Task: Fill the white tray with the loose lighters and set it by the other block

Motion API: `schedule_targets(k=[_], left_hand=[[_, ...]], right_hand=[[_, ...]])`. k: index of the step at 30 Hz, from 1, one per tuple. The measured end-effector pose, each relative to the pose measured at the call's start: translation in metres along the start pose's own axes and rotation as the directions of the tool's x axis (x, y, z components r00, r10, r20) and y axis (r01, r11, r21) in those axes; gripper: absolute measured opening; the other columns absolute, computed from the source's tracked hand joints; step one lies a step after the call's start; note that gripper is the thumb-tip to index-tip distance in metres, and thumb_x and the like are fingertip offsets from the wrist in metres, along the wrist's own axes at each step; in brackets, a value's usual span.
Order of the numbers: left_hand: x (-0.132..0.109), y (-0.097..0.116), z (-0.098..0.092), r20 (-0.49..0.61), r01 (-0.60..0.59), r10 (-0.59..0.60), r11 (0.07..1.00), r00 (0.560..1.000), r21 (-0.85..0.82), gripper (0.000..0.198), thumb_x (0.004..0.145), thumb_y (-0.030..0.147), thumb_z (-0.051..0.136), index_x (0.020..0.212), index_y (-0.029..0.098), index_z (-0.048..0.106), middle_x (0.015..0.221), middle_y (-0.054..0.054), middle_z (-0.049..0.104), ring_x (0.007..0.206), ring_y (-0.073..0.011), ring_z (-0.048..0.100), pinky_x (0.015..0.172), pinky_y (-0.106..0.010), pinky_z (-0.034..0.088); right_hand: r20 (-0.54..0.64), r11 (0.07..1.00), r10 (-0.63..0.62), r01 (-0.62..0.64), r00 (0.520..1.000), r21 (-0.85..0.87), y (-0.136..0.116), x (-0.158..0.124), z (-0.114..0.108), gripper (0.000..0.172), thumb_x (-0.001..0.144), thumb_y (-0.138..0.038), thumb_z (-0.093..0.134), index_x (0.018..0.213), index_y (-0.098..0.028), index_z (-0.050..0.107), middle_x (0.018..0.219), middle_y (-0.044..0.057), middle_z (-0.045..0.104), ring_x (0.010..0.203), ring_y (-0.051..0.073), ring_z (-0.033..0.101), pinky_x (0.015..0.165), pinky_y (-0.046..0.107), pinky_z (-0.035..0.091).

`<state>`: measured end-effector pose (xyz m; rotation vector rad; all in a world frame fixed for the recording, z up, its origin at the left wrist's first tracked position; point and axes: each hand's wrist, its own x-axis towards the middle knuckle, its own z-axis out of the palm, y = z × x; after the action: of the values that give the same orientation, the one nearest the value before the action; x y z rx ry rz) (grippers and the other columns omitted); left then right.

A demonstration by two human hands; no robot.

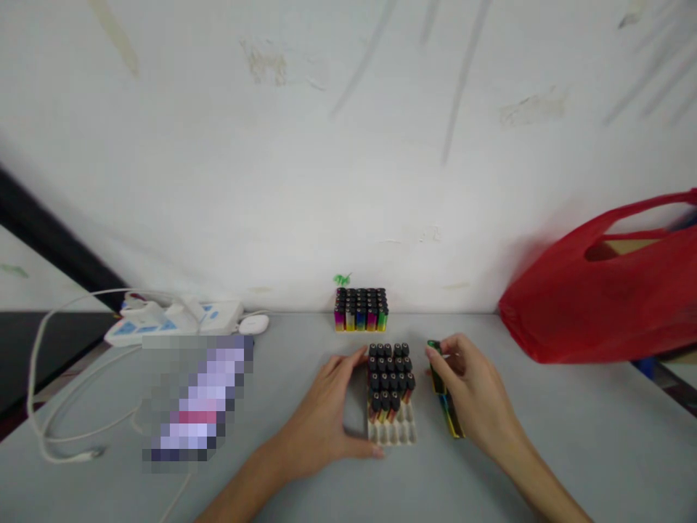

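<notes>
A pale tray [393, 436] with moulded cups stands on the table, holding several upright lighters [389, 379] with black tops; its near cups show bare. My left hand [321, 414] is closed around the tray's left side, the thumb at the near edge and the fingers by the far left corner. To the right of the tray, my right hand [471, 385] pinches a dark, shiny lighter [436, 374] with a green glint at its end. Just below it, a shiny yellow and dark piece [453, 420], seemingly another lighter, lies partly beside the palm.
A block of lighters [361, 311] with bright multicoloured bodies stands against the wall. At left are a white power strip [174, 323], cables, a white rounded case [254, 324] and a blurred-out phone-like object [204, 399]. A red bag [588, 305] sits at the right.
</notes>
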<state>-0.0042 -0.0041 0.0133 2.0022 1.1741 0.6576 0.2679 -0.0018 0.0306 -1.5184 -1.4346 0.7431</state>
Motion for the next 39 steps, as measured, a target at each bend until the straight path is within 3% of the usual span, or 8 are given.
schedule_targets(k=[3, 5, 9, 14, 19, 27, 33, 39], left_hand=[[0.000, 0.000, 0.001, -0.004, 0.001, -0.001, 1.000, 1.000, 0.000, 0.134, 0.061, 0.048, 0.109, 0.172, 0.029, 0.037, 0.163, -0.017, 0.052, 0.152, -0.0442, 0.048, 0.131, -0.061, 0.035], [0.000, 0.000, 0.001, -0.007, 0.004, -0.004, 1.000, 1.000, 0.000, 0.135, 0.060, 0.047, 0.110, 0.172, 0.028, 0.037, 0.163, -0.017, 0.052, 0.152, -0.0437, 0.048, 0.132, -0.060, 0.035], [0.001, 0.000, 0.001, -0.002, 0.004, -0.004, 1.000, 1.000, -0.008, 0.135, 0.060, 0.049, 0.110, 0.172, 0.028, 0.037, 0.163, -0.018, 0.052, 0.151, -0.0435, 0.048, 0.132, -0.060, 0.035], [0.001, 0.000, 0.000, 0.011, 0.012, -0.013, 1.000, 1.000, 0.011, 0.134, 0.062, 0.049, 0.110, 0.171, 0.025, 0.036, 0.163, -0.019, 0.051, 0.152, -0.0427, 0.047, 0.132, -0.059, 0.035], [0.000, -0.001, 0.001, 0.005, 0.004, -0.004, 1.000, 1.000, 0.011, 0.136, 0.060, 0.050, 0.110, 0.172, 0.027, 0.036, 0.165, -0.019, 0.050, 0.153, -0.0442, 0.046, 0.133, -0.061, 0.034], [0.001, -0.003, 0.001, 0.002, 0.005, -0.005, 1.000, 1.000, 0.022, 0.137, 0.059, 0.050, 0.110, 0.172, 0.026, 0.036, 0.166, -0.018, 0.050, 0.154, -0.0433, 0.046, 0.133, -0.060, 0.034], [0.001, -0.002, 0.001, 0.002, 0.012, -0.012, 1.000, 1.000, 0.025, 0.136, 0.059, 0.047, 0.111, 0.171, 0.024, 0.038, 0.166, -0.019, 0.050, 0.154, -0.0432, 0.046, 0.133, -0.059, 0.034], [0.001, 0.000, 0.001, 0.001, 0.014, -0.014, 1.000, 1.000, 0.022, 0.136, 0.060, 0.045, 0.110, 0.172, 0.026, 0.036, 0.166, -0.019, 0.050, 0.154, -0.0438, 0.045, 0.133, -0.061, 0.034]], right_hand=[[0.059, 0.964, 0.062, -0.075, 0.996, 0.255, -0.002, 0.001, 0.002, 0.046, 0.100, -0.070, 0.066, 0.100, -0.026, 0.053, 0.087, 0.002, 0.073, 0.068, 0.020, 0.068, 0.063, 0.031, 0.051], [0.095, 0.935, 0.096, -0.123, 0.991, 0.332, -0.003, 0.001, 0.003, 0.047, 0.099, -0.071, 0.067, 0.102, -0.026, 0.053, 0.078, -0.002, 0.067, 0.058, 0.016, 0.057, 0.053, 0.027, 0.044], [0.156, 0.874, 0.202, -0.250, 0.967, 0.416, -0.010, -0.001, 0.003, 0.050, 0.094, -0.073, 0.071, 0.102, -0.026, 0.054, 0.064, -0.009, 0.052, 0.049, 0.011, 0.035, 0.045, 0.023, 0.023], [0.266, 0.819, 0.222, -0.327, 0.938, 0.471, -0.016, -0.003, 0.002, 0.054, 0.095, -0.076, 0.066, 0.084, -0.024, 0.053, 0.059, -0.007, 0.045, 0.052, 0.012, 0.028, 0.049, 0.025, 0.021], [0.427, 0.713, 0.245, -0.460, 0.871, 0.529, -0.010, -0.001, 0.003, 0.065, 0.093, -0.083, 0.059, 0.066, -0.024, 0.046, 0.058, -0.009, 0.025, 0.054, 0.012, 0.014, 0.049, 0.027, 0.016], [0.517, 0.635, 0.243, -0.537, 0.821, 0.554, -0.016, -0.003, 0.009, 0.068, 0.084, -0.084, 0.066, 0.064, -0.026, 0.036, 0.059, -0.010, 0.021, 0.050, 0.010, 0.019, 0.046, 0.025, 0.022], [0.568, 0.576, 0.297, -0.619, 0.767, 0.534, -0.019, -0.007, 0.012, 0.067, 0.077, -0.078, 0.071, 0.064, -0.026, 0.031, 0.057, -0.012, 0.016, 0.051, 0.008, 0.005, 0.045, 0.025, 0.005], [0.545, 0.566, 0.298, -0.605, 0.783, 0.560, -0.019, -0.011, 0.015, 0.058, 0.079, -0.069, 0.064, 0.061, -0.027, 0.028, 0.054, -0.012, 0.014, 0.049, 0.008, 0.005, 0.045, 0.026, 0.004]])
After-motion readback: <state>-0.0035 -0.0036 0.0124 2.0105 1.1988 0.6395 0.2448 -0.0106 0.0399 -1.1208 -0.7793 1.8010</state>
